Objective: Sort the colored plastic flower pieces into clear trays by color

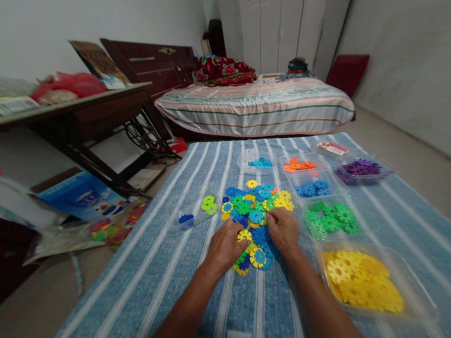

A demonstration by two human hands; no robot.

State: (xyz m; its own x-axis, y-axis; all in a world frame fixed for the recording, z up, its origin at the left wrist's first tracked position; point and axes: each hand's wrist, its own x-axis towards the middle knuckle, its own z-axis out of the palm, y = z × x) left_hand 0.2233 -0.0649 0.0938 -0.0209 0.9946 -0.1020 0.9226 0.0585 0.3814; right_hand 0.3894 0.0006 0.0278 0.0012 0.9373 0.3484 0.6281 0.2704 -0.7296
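Observation:
A mixed heap of flower-shaped plastic discs [256, 217] in blue, green, yellow and orange lies in front of me. At its near left side is my left hand [224, 247], thumb and index finger apart around a yellow disc [244, 235]; whether it grips that disc is unclear. My right hand [284, 230] is at the heap's right edge, its fingers curled and pinched together. What sits in that pinch is hidden. Beside my right arm, one clear tub [412, 279] holds yellow discs [363, 279] and another holds green discs [332, 218].
Farther back stand clear tubs with blue discs [312, 188], orange discs [299, 165], light blue discs [260, 162] and purple discs [363, 168]. To the left, a clear tray [173, 214] holds lime and dark blue discs. A striped cloth [144, 286] covers the surface; a bed [251, 110] is beyond.

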